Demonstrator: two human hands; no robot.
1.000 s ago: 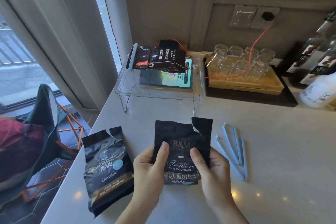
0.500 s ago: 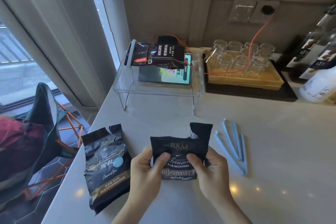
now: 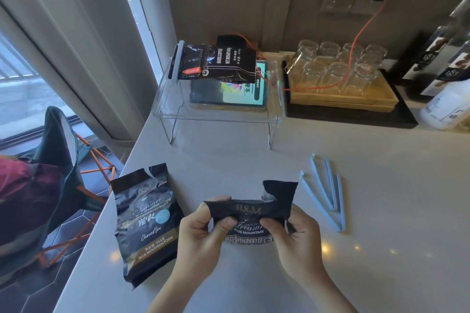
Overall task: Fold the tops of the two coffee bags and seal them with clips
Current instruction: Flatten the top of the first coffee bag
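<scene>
Head view: left hand and right hand pinch the middle coffee bag on the counter; its top, upright a second ago, now folds forward. Clips lie unused beside it.

coffee bag top: upright → folded down toward the person | hands: thumbs moved lower on bag front

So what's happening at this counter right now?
A person holds a black coffee bag over the counter, left hand and right hand each pinching its torn top, which is bent over. A second coffee bag lies open to the left. The blue clips lie untouched to the right.
</scene>
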